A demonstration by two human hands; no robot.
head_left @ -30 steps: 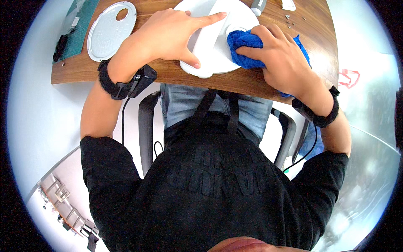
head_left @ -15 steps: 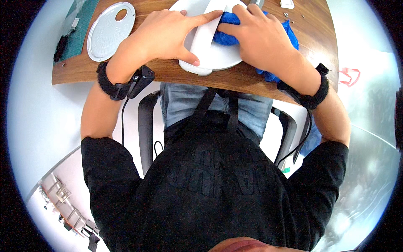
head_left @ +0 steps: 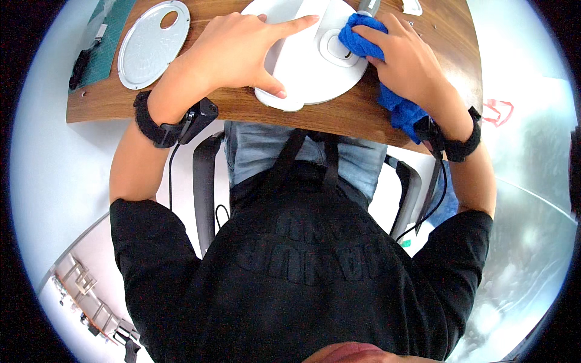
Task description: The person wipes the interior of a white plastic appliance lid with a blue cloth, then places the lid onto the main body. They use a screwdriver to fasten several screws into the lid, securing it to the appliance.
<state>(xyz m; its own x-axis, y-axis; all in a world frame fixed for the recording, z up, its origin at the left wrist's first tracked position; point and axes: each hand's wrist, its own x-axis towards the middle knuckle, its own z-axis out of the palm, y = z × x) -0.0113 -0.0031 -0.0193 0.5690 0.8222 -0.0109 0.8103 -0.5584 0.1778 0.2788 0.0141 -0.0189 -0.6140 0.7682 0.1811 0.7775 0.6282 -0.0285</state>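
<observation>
A round white appliance housing [head_left: 324, 85] with a raised bar across it lies at the table's near edge. My left hand [head_left: 239, 51] rests over its left side, thumb and index finger spread wide along the raised bar; its other fingers are mostly hidden. A bunched blue cloth [head_left: 361, 37] is gripped in my right hand [head_left: 411, 60], at the right part of the housing. Beside the cloth shows a small round recess [head_left: 333, 45]. The cloth's loose end [head_left: 400, 115] trails under my right wrist over the table edge.
On the left lies a round, pale grey plate [head_left: 145, 51] with a hole in it. Farther left are a green cutting mat [head_left: 109, 45] and a black object [head_left: 78, 69]. A grey tool handle [head_left: 368, 7], a white piece [head_left: 413, 7] and small metal bits are at the back right.
My right hand has moved the blue cloth rightward from beside the raised bar, uncovering the round recess. My left hand keeps its place on the housing.
</observation>
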